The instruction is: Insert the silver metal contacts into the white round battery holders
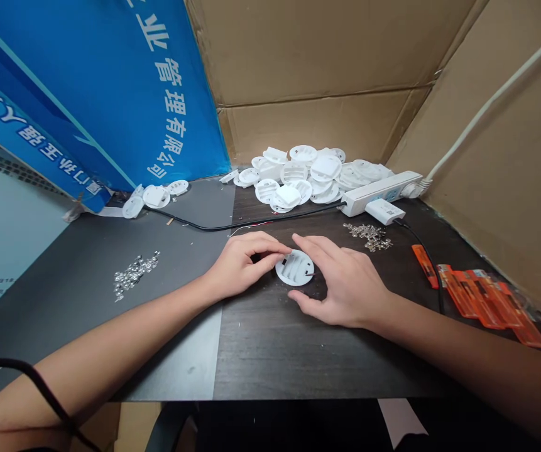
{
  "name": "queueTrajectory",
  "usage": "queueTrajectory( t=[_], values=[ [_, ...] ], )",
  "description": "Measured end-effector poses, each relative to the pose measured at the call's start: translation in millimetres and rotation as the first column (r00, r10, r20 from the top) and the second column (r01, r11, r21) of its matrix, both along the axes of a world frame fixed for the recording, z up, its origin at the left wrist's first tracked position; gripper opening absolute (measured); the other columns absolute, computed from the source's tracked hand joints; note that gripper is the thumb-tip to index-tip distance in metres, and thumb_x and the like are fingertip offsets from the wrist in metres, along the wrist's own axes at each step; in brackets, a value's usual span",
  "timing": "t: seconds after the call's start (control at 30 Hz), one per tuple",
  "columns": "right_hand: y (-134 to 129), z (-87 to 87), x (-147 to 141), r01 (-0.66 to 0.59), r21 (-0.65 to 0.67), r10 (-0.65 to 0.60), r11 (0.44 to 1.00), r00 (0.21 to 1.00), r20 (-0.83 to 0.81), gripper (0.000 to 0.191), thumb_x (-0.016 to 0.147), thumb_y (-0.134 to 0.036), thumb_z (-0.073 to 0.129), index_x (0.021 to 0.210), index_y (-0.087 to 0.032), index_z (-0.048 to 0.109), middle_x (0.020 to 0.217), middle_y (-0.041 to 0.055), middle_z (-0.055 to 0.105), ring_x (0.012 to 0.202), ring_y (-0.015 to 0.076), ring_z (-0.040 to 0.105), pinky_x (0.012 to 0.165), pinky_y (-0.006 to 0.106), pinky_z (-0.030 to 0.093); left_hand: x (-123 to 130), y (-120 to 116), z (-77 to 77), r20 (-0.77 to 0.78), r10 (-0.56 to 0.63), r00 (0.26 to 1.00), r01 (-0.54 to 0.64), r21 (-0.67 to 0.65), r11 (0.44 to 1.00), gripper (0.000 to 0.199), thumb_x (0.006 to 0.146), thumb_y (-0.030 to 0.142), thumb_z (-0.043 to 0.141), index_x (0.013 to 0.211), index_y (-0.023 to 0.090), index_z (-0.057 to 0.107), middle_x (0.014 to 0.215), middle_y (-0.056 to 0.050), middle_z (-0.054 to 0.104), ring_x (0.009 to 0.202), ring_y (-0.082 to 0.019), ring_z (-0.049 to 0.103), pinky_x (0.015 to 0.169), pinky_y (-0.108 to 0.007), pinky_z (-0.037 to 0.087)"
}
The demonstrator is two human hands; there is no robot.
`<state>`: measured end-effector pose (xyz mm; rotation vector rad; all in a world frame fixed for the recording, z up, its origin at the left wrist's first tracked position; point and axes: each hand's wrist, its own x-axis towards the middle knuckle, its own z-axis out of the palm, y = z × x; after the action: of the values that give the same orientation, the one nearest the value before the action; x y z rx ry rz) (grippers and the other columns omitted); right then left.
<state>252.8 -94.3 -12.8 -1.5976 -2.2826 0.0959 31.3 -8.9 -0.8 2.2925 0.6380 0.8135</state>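
A white round plastic cover [295, 276] with ridges and small dark slots lies on the dark table between my hands. My left hand [251, 263] comes in from the left, its thumb and index fingertips pressed together at the cover's upper left rim. Whether they pinch the rim or some small part is hidden. Around the cover's right side curves my right hand [345, 279], open, with thumb and fingers wide apart. A small dark bit shows at the cover's right edge near this hand.
Similar white covers [325, 168] are heaped at the back, a few more [156, 196] at back left. Small metal pieces lie in piles left [134, 275] and right [369, 236]. A power strip [378, 190], black cable [223, 227] and orange plastic strips [482, 301] are also there.
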Motion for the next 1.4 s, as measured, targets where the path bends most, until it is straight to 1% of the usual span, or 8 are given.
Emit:
queueTrajectory(
  t=[0.1, 0.27, 0.4, 0.53, 0.83, 1.0, 1.2, 1.4],
  values=[
    [3, -1.0, -1, 0.055, -0.042, -0.054, 0.998, 0.998, 0.020, 0.086, 0.083, -0.074, 0.066, 0.148, -0.018, 0.056, 0.137, 0.0122, 0.060, 0.096, 0.0311, 0.069, 0.083, 0.052, 0.057, 1, 0, -0.4, -0.015, 0.035, 0.999, -0.035, -0.013, 0.999, 0.020, 0.097, 0.026, 0.065, 0.110, 0.018, 0.078, 0.102, -0.005, 0.076, 0.087, -0.012, 0.070, 0.079, -0.025, 0.054],
    [5, -2.2, 1, -0.039, 0.011, 0.040, 0.999, 0.997, -0.064, 0.076, 0.089, -0.061, 0.068, 0.151, -0.019, 0.051, 0.141, 0.0081, 0.059, 0.109, 0.0281, 0.068, 0.086, 0.046, 0.058, 1, 2, -2.6, -0.059, 0.069, 0.996, -0.074, -0.101, 0.992, 0.020, 0.095, 0.033, 0.069, 0.105, 0.019, 0.078, 0.101, -0.003, 0.078, 0.086, -0.013, 0.071, 0.078, -0.024, 0.053],
    [4, -3.7, 4, -0.120, 0.015, 0.121, 0.993, 0.991, -0.058, 0.068, 0.093, -0.057, 0.065, 0.149, -0.021, 0.052, 0.142, 0.0063, 0.060, 0.112, 0.0254, 0.068, 0.089, 0.043, 0.056, 2, 4, -4.0, -0.084, 0.042, 0.996, -0.044, -0.022, 0.999, 0.017, 0.099, 0.029, 0.064, 0.103, 0.018, 0.076, 0.099, -0.002, 0.076, 0.089, -0.012, 0.069, 0.084, -0.024, 0.051],
    [4, -4.0, 4, -0.107, -0.010, 0.107, 0.994, 0.994, -0.038, 0.075, 0.092, -0.061, 0.065, 0.152, -0.019, 0.050, 0.143, 0.0099, 0.059, 0.111, 0.0276, 0.068, 0.090, 0.043, 0.055, 5, 3, -2.2, -0.123, 0.054, 0.991, -0.048, 0.051, 0.998, 0.016, 0.100, 0.027, 0.061, 0.097, 0.016, 0.072, 0.101, -0.004, 0.072, 0.093, -0.014, 0.066, 0.085, -0.026, 0.050],
    [4, -4.6, 3, -0.092, -0.006, 0.092, 0.996, 0.995, -0.038, 0.076, 0.091, -0.063, 0.066, 0.151, -0.019, 0.051, 0.142, 0.0089, 0.060, 0.112, 0.0290, 0.068, 0.088, 0.044, 0.055, 8, 0, 5.2, -0.173, 0.062, 0.983, -0.061, 0.011, 0.998, 0.020, 0.098, 0.028, 0.058, 0.088, 0.015, 0.069, 0.101, -0.006, 0.072, 0.092, -0.015, 0.066, 0.079, -0.027, 0.051],
    [5, -5.9, 3, -0.103, 0.007, 0.103, 0.995, 0.992, -0.068, 0.079, 0.089, -0.063, 0.069, 0.152, -0.019, 0.049, 0.143, 0.0077, 0.060, 0.114, 0.0279, 0.067, 0.089, 0.044, 0.055, 11, -1, 1.7, -0.168, 0.093, 0.981, -0.067, 0.153, 0.986, 0.013, 0.094, 0.021, 0.061, 0.088, 0.015, 0.071, 0.100, -0.004, 0.074, 0.087, -0.012, 0.067, 0.073, -0.022, 0.052],
    [5, -6.6, 4, -0.088, -0.016, 0.088, 0.996, 0.995, -0.043, 0.081, 0.091, -0.066, 0.067, 0.153, -0.016, 0.049, 0.141, 0.0116, 0.061, 0.114, 0.0282, 0.067, 0.090, 0.042, 0.054, 3, -2, 6.2, -0.212, 0.000, 0.977, 0.090, 0.413, 0.906, 0.021, 0.098, 0.021, 0.057, 0.100, 0.013, 0.076, 0.109, -0.009, 0.075, 0.100, -0.016, 0.071, 0.092, -0.029, 0.058],
    [7, -9.0, 6, -0.104, -0.005, 0.104, 0.995, 0.993, -0.058, 0.081, 0.090, -0.070, 0.066, 0.152, -0.020, 0.050, 0.138, 0.0089, 0.062, 0.111, 0.0262, 0.068, 0.089, 0.040, 0.054, -10, 7, 15.8, -0.351, -0.154, 0.924, 0.267, 0.302, 0.915, 0.035, 0.097, 0.040, 0.065, 0.120, 0.015, 0.073, 0.120, -0.013, 0.072, 0.113, -0.024, 0.066, 0.099, -0.040, 0.057]
  ],
)
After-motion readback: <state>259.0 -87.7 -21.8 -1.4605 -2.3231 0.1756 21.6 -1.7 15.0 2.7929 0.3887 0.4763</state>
